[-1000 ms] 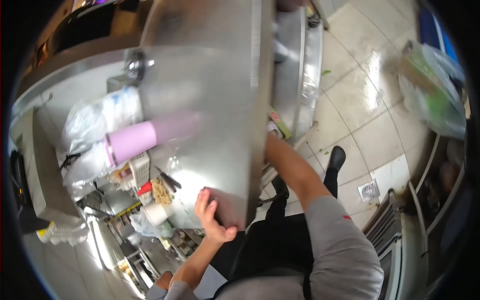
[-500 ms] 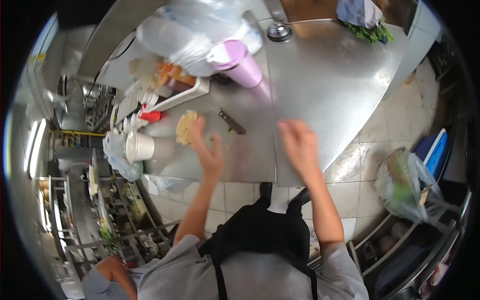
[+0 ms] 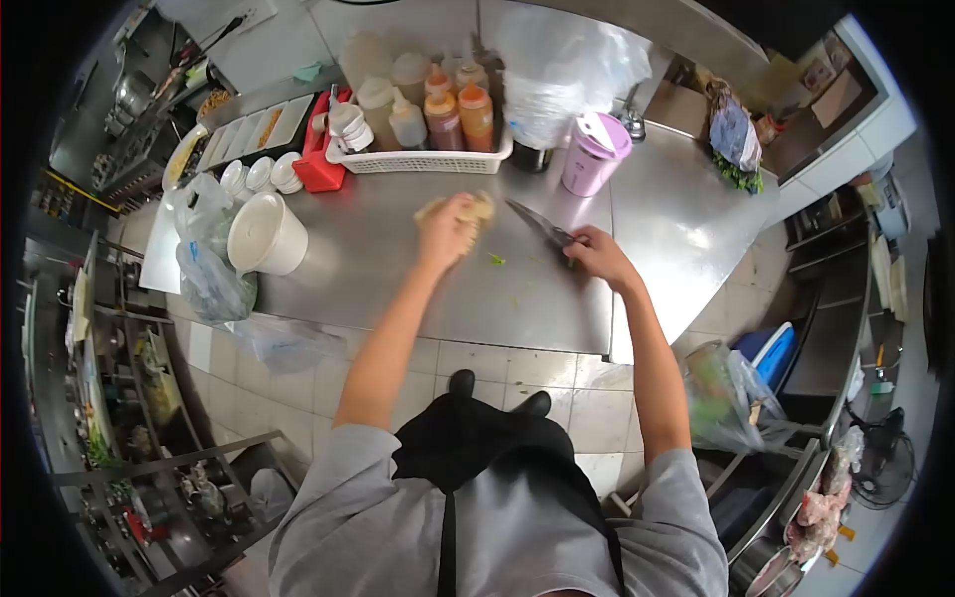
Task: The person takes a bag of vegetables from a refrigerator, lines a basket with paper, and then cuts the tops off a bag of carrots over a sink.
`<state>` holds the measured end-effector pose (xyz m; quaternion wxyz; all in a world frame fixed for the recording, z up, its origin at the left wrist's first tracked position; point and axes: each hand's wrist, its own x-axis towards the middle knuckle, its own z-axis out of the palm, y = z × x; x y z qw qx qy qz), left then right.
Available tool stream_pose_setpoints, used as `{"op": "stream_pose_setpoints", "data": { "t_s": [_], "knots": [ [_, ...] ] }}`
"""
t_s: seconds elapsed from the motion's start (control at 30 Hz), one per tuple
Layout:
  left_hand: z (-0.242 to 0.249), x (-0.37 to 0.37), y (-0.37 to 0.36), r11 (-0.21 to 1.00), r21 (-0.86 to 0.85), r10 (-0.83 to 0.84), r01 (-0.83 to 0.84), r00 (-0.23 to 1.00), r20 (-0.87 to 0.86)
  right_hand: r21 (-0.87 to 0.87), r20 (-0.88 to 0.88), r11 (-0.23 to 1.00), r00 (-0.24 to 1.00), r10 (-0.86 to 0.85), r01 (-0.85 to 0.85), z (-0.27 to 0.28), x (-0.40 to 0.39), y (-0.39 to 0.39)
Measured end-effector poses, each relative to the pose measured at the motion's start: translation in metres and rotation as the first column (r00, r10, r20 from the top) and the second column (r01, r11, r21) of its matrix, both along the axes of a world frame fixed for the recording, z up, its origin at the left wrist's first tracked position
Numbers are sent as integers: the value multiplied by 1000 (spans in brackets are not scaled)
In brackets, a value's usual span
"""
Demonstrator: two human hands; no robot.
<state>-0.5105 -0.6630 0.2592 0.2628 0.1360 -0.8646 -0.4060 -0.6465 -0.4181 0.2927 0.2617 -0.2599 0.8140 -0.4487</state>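
At the left of the frame, a plastic bag is beside a white tub on the worktop. Near the centre, the left hand is closed over a beige cloth. Just to the right is a knife, its blade pointing to the upper left; the right hand holds its handle with the fingers. Above this hand, a pink cup stands upright.

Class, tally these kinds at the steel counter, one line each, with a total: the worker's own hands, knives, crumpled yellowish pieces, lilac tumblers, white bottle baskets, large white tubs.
Own hands: 2, left hand and right hand
Knife: 1
Crumpled yellowish piece: 1
Lilac tumbler: 1
White bottle basket: 1
Large white tub: 1
Total: 7
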Motion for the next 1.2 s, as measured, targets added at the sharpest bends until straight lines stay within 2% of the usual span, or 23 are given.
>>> {"op": "stream_pose_setpoints", "data": {
  "t_s": [0.03, 0.1, 0.13, 0.17, 0.27, 0.37, 0.43, 0.47, 0.53, 0.6, 0.63, 0.67, 0.7, 0.73, 0.77, 0.8, 0.87, 0.93, 0.97, 1.03, 1.1, 1.13, 1.2],
  "knots": [
    [-31, -13, 8, 990, 29, -135, 141, 977, -168, -21, -94, 998, 994, -62, 60, 9, 13, 13],
    [-8, -1, 75, 924, 134, -340, 357, 930, -138, 68, -45, 989, 991, -126, 128, 29, 30, 40],
    [-2, 9, 106, 779, 229, -554, 583, 812, -182, 50, 24, 984, 984, -174, 173, 35, 43, 56],
    [4, 23, 136, 711, 0, -684, 704, 691, -235, 29, 81, 975, 972, -221, 220, 41, 52, 70],
    [17, 77, 189, 414, 435, -874, 800, 482, -55, 82, 87, 943, 940, -331, 324, 55, 76, 92],
    [30, 84, 157, 417, 588, -781, 693, 604, -158, 80, 93, 939, 935, -341, 334, 52, 92, 98],
    [44, 62, 111, 580, 602, -625, 548, 774, -101, 135, -267, 903, 893, -362, 407, 41, 93, 90],
    [44, 48, 92, 756, 514, -478, 405, 878, 12, 135, -341, 874, 850, -402, 467, 27, 92, 96],
    [37, 1, 69, 939, 307, -115, 158, 981, -154, 85, -288, 818, 800, -527, 569, 13, 99, 110],
    [16, -44, 78, 958, 246, -100, 150, 974, -202, 44, -183, 725, 719, -670, 687, 16, 108, 125],
    [-7, -59, 96, 987, -76, -160, 144, 937, -311, 46, -143, 702, 700, -700, 711, 23, 113, 130],
    [-4, -53, 124, 895, 113, -414, 431, 898, -148, 31, -101, 711, 710, -697, 702, 30, 116, 138],
    [-48, -58, 178, 624, 462, -695, 630, 718, -40, 16, -50, 725, 725, -687, 689, 37, 121, 143],
    [-33, -27, 205, 329, 343, -880, 880, 417, -227, -45, 126, 725, 724, -678, 687, 54, 130, 142],
    [3, 8, 203, 68, 429, -968, 901, 163, -189, -96, 299, 721, 711, -637, 687, 76, 136, 144],
    [3, 30, 225, 240, 385, -967, 891, 255, 13, -293, 406, 731, 773, -488, 616, 88, 142, 153],
    [31, 58, 194, 246, 427, -948, 870, 308, -80, -491, 502, 682, 816, -287, 542, 80, 135, 153],
    [35, 59, 157, 359, 548, -855, 756, 502, -132, -58, -267, 873, 836, -480, 483, 62, 126, 152],
    [39, 55, 133, 440, 593, -765, 675, 627, -147, -172, -245, 893, 860, -448, 416, 46, 128, 141],
    [50, 60, 109, 286, 886, -593, 366, 794, -137, -197, 18, 873, 892, -451, 446, 41, 151, 96],
    [69, 75, 115, 226, 906, -442, 359, 866, -233, -22, 56, 957, 956, -287, 289, 39, 171, 46],
    [74, 81, 119, 149, 914, -281, 378, 902, -327, -201, -186, 957, 951, -248, 210, -8, 171, 36],
    [52, 79, 117, 362, 856, -219, 369, 926, -306, -184, -354, 974, 915, -194, 135, -1, 188, 2]
  ]
}}
